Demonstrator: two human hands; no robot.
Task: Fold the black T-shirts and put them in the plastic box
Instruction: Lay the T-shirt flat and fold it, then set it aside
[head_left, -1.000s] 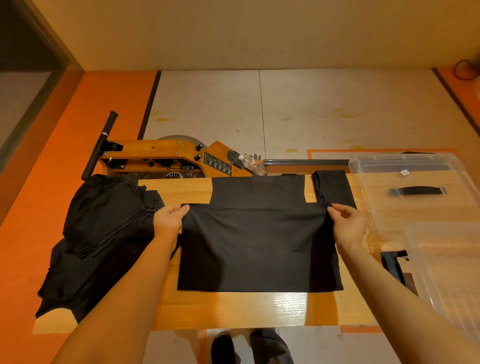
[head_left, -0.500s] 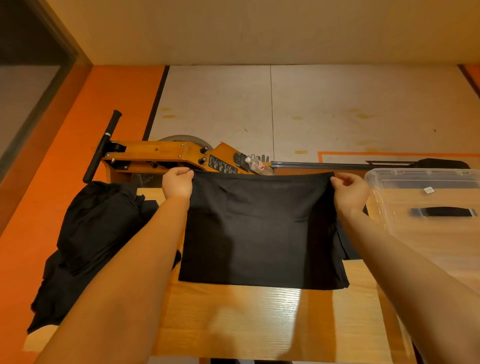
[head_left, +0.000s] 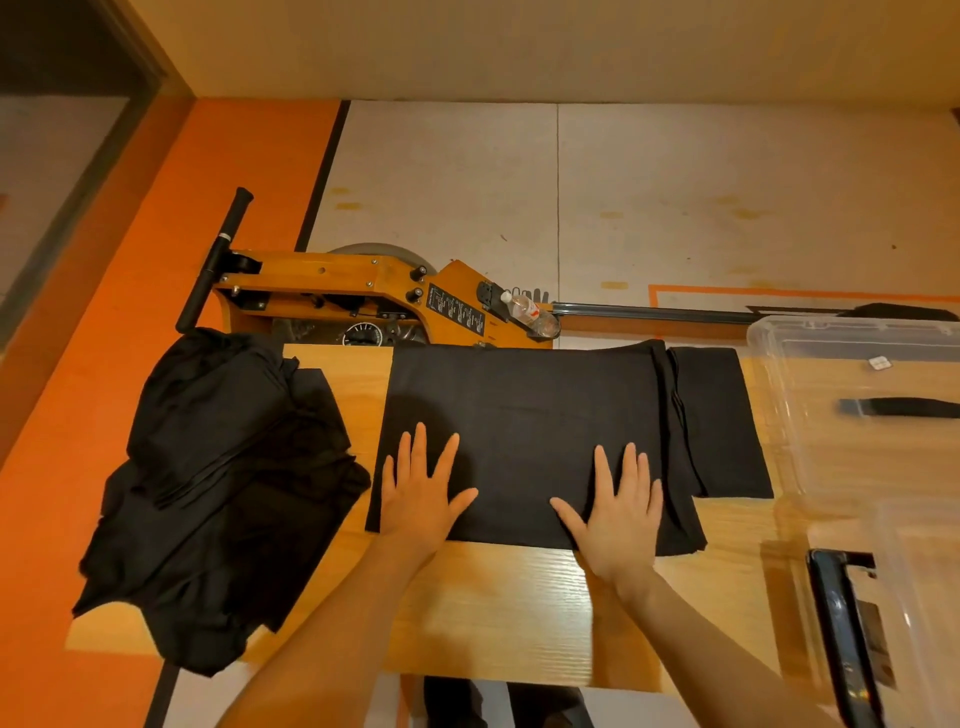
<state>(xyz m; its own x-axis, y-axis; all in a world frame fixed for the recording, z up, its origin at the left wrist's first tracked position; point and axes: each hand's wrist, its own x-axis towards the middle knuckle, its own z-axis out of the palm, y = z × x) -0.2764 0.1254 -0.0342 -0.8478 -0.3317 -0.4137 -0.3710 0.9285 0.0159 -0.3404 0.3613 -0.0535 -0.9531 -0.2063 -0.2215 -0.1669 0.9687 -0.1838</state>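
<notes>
Two hands, left hand, right hand, flat on folded T-shirt

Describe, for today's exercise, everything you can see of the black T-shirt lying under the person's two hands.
The black T-shirt is plain, matt, soft-looking cloth, folded into a flat, wide rectangle on the wooden table. Layered fold edges show along its right side, where a narrower folded part sticks out. Its far edge reaches the table's far edge. The left hand and the right hand lie flat on its near part, fingers spread. A pile of black clothes lies to its left, with table showing between them.
</notes>
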